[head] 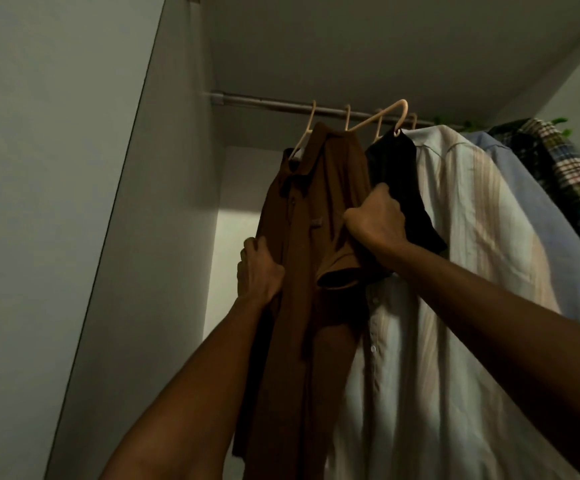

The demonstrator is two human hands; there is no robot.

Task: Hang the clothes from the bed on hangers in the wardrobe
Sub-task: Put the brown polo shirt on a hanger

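A brown collared shirt (302,244) hangs on a cream hanger (307,128) from the wardrobe rail (264,100). My left hand (259,268) grips the shirt's left edge at mid height. My right hand (376,216) is curled round fabric where the brown shirt's right sleeve meets a black garment (397,174); which one it holds I cannot tell. The black garment hangs on a tilted cream hanger (390,114) just right of the brown shirt.
Right of the black garment hang a pale striped shirt (454,271), a light blue shirt (531,209) and a plaid shirt (565,168). The wardrobe's side panel (91,202) stands at the left. Bare rail shows left of the brown shirt.
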